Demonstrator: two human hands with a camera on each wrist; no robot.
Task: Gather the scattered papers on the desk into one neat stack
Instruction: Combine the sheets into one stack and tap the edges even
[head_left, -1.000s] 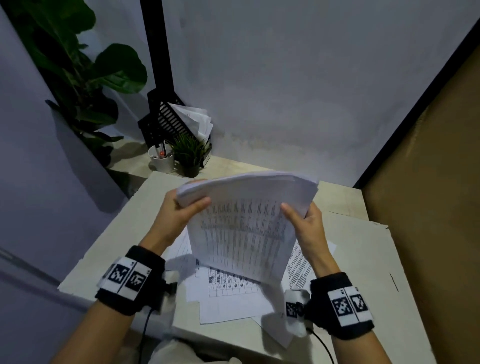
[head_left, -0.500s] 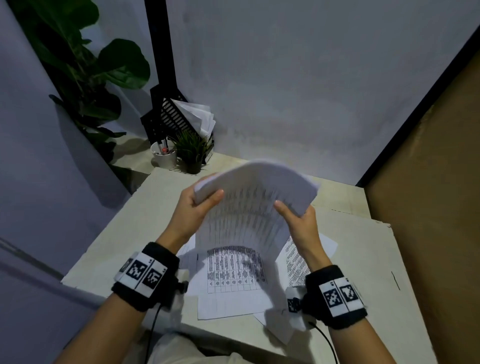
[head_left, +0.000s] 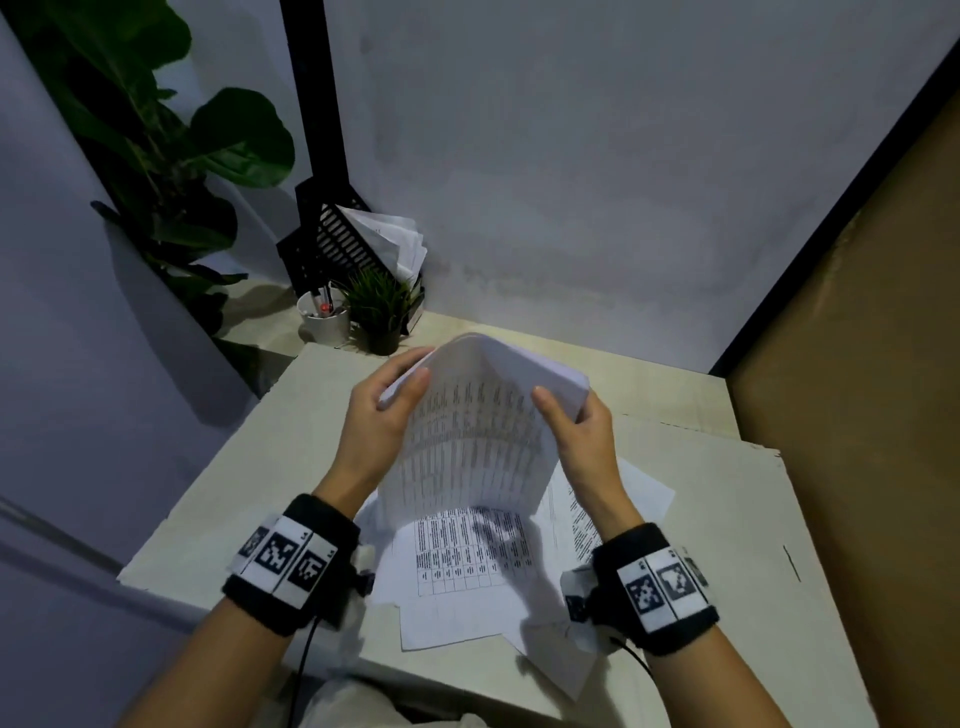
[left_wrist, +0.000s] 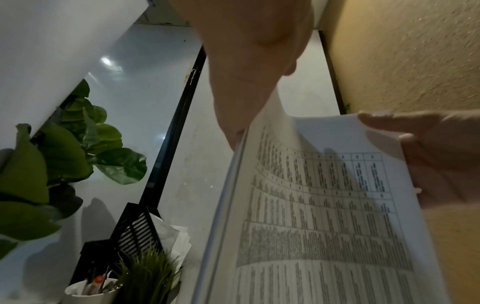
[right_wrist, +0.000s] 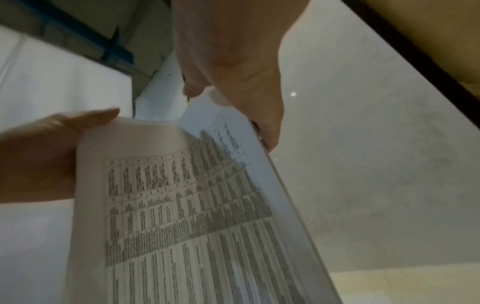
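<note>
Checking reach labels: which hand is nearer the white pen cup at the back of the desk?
Left. The left hand grips the paper stack's left edge, just in front and right of the pen cup. The right hand holds the stack's far side.

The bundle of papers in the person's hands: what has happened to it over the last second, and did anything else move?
The bundle of papers was tipped from nearly flat to steeply upright, its lower edge lowered toward the desk. The left hand and right hand kept gripping its sides. The loose sheets underneath, the cup and small plant stayed put.
</note>
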